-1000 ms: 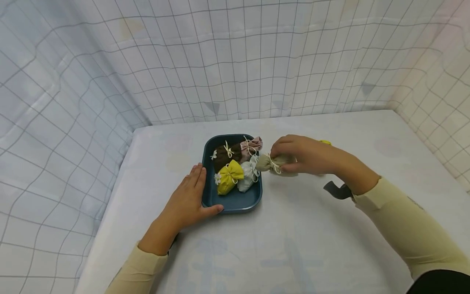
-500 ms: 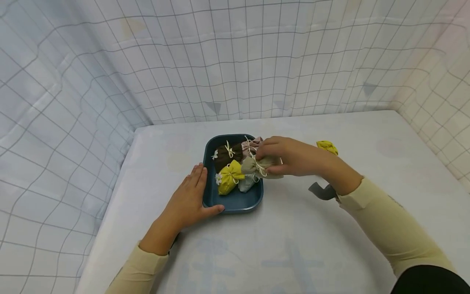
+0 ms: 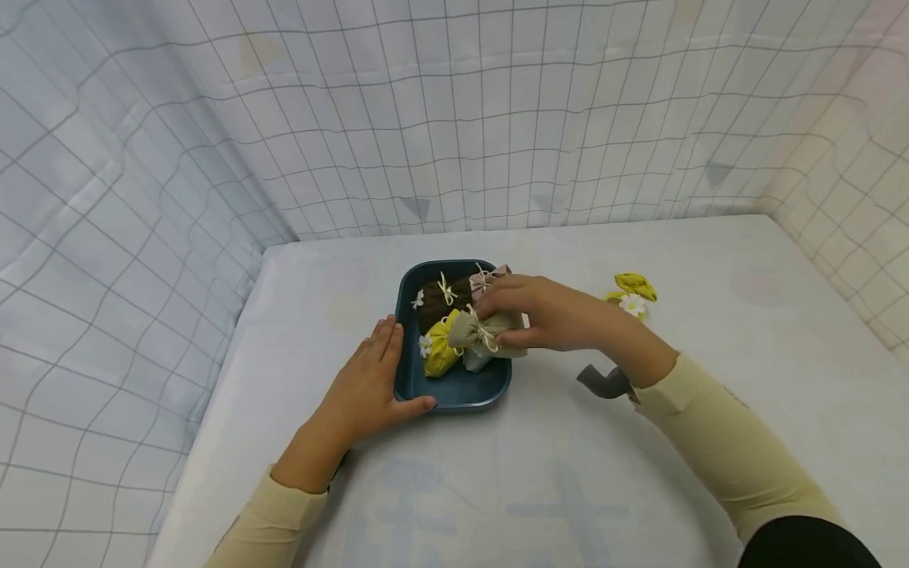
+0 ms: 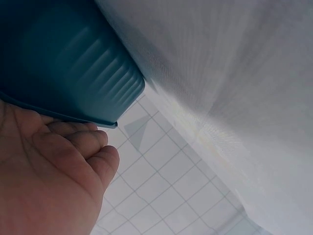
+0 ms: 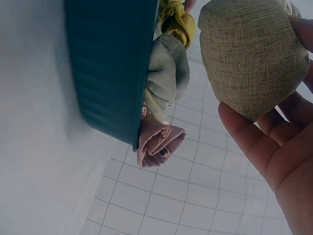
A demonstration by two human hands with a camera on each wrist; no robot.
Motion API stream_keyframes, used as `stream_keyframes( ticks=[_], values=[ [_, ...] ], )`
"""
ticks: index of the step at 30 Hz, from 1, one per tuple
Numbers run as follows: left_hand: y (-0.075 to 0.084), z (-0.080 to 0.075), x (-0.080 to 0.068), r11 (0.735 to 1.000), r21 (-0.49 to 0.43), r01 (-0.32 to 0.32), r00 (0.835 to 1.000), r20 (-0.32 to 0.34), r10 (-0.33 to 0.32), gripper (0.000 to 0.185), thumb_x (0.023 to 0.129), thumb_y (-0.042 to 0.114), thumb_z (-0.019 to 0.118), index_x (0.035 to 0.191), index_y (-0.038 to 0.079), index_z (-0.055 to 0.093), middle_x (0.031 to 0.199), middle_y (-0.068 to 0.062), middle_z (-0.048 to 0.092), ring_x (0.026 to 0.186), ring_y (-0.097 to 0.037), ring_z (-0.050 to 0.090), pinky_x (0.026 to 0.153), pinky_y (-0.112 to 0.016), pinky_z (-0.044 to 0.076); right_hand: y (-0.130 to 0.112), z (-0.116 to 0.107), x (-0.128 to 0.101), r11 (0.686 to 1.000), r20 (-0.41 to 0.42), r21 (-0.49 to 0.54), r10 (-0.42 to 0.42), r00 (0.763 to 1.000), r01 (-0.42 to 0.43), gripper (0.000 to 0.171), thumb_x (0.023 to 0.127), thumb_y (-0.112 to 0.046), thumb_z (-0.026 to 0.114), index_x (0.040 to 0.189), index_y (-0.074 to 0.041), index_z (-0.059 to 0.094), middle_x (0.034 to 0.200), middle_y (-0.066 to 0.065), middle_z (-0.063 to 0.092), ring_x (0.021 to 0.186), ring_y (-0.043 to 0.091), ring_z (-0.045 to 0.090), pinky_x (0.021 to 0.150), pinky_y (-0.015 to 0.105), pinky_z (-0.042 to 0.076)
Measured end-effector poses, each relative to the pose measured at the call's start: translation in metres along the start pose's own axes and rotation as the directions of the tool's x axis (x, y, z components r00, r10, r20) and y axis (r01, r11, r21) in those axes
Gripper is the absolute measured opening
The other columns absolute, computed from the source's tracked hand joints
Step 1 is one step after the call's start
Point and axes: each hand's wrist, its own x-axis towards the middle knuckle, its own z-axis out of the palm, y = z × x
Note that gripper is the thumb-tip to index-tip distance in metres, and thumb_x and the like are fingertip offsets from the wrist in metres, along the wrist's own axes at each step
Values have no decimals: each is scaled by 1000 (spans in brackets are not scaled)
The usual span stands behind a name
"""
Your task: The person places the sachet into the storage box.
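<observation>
The right hand [image 3: 547, 315] has its grip clamped on a beige pouch [image 3: 483, 335], fingers curled over its top and thumb underneath, holding it above the right half of a dark teal tray [image 3: 454, 390]. From the right wrist view the pouch's round, coarse-woven bottom [image 5: 249, 56] sits against the fingertips [image 5: 244, 132], clear of the tray's ribbed wall [image 5: 110, 63].

Under and beside the pouch, the tray holds other small tied pouches. A yellow pouch [image 3: 436, 351] with a white flower lies at about 9 o'clock from the held one, a pale grey-green pouch [image 3: 474, 360] sits directly beneath it, mostly hidden, a brown pouch [image 3: 436, 300] lies at 11 o'clock, and a pink pouch [image 3: 490, 278] pokes over the tray's far right corner at 12 o'clock. Whether the beige pouch already touches the ones under it I cannot tell from here.

The left hand [image 3: 362, 386] lies flat on the counter [image 3: 568, 489] at the tray's 8 o'clock, its grip apart: the fingers stretch straight along the tray's left wall and the thumb presses against the near edge. The left wrist view shows the tray's rim [image 4: 105, 122] touching the fingers [image 4: 78, 142].

Well apart, at 3 o'clock from the tray, a second yellow pouch with a flower [image 3: 628, 296] rests on the counter, behind the right forearm.
</observation>
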Motion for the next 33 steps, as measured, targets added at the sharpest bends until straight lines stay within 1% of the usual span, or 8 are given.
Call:
stream_keyframes(
  ticks=[3,8,12,15,20,26,29,33],
  values=[
    [1,0,0,1000,-4,1,1000,1,-1,122,80,84,50,156,-5,16,164,-20,8,151,-33,8,117,-52,22,2,6,2,1000,-10,13,-26,1000,26,29,90,-13,74,118,-12,67,127,-1,61,127,16,49,107,39,40],
    [0,0,0,1000,-11,-3,1000,-6,3,120,81,81,53,156,-6,15,164,-21,8,151,-32,7,117,-52,22,2,16,8,995,-18,52,-81,997,82,27,90,-13,73,117,-12,66,121,-5,60,119,12,51,103,34,42],
    [0,0,0,1000,-13,-11,1000,-13,11,120,81,79,55,156,-6,15,163,-21,9,151,-32,7,117,-52,22,0,25,11,992,-4,83,-97,995,97,26,92,-14,71,117,-12,65,120,-5,59,115,10,52,99,31,45],
    [0,0,0,1000,-14,-10,1000,-11,10,120,81,80,54,156,-6,15,164,-21,9,151,-32,7,117,-52,22,-1,31,14,990,16,109,-93,996,91,25,92,-14,70,117,-13,64,119,-5,58,112,10,53,96,30,46],
    [0,1,0,1000,-10,-4,1000,-3,4,121,81,81,53,156,-6,14,164,-20,7,151,-32,6,117,-52,21,0,42,16,989,40,116,-93,995,88,26,92,-14,71,116,-13,63,117,-4,56,108,9,52,97,31,45],
    [1,-1,0,1000,-16,-3,1000,1,3,119,82,77,57,156,-6,14,164,-21,7,151,-33,7,117,-52,21,1,51,16,990,70,116,-94,993,86,26,91,-15,70,116,-13,60,118,-5,54,110,9,50,98,32,43],
    [1,-1,0,1000,-17,-6,1000,0,6,119,82,76,59,156,-6,15,164,-21,8,151,-33,8,117,-52,21,1,55,15,990,102,119,-87,991,75,25,91,-15,68,115,-15,60,117,-6,54,108,8,50,95,30,44],
    [1,-1,1,1000,-16,-8,1000,1,8,118,82,75,59,156,-6,14,164,-21,7,151,-33,7,117,-52,21,1,58,13,994,146,99,-60,987,46,25,91,-12,66,115,-15,61,113,-7,56,98,9,52,88,28,46]
  ],
)
